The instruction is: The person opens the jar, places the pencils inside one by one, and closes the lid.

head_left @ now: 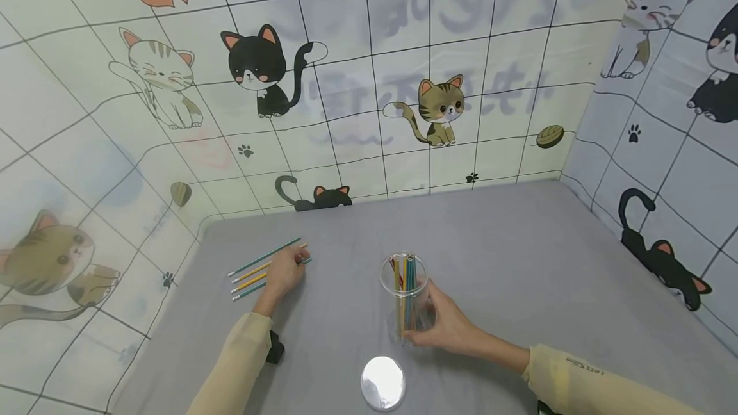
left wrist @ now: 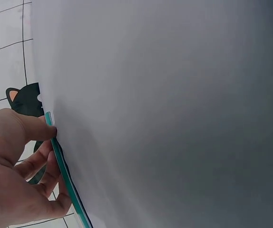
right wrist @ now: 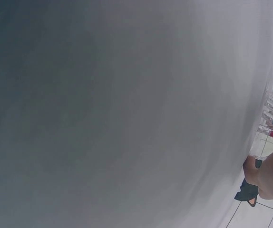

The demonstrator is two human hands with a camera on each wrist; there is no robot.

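Note:
My left hand (head_left: 285,271) is over a row of pencils on the left of the table. In the left wrist view, its thumb and fingers pinch a teal pencil (left wrist: 70,180) near one end. Beside it lie yellow pencils (head_left: 250,282) and another teal pencil (head_left: 265,256), all with white ends toward the left. My right hand (head_left: 452,325) grips the side of a clear jar (head_left: 387,316), thumb low at the front. Several coloured pencils (head_left: 408,274) stand in the jar; the right wrist view shows their ends through its wall.
A round, shiny lid-like disc (head_left: 383,384) lies on the grey table (head_left: 490,242) in front of the jar. Cat-printed cloth walls (head_left: 357,95) rise at the back and both sides. A black device (head_left: 275,348) sits at the left wrist.

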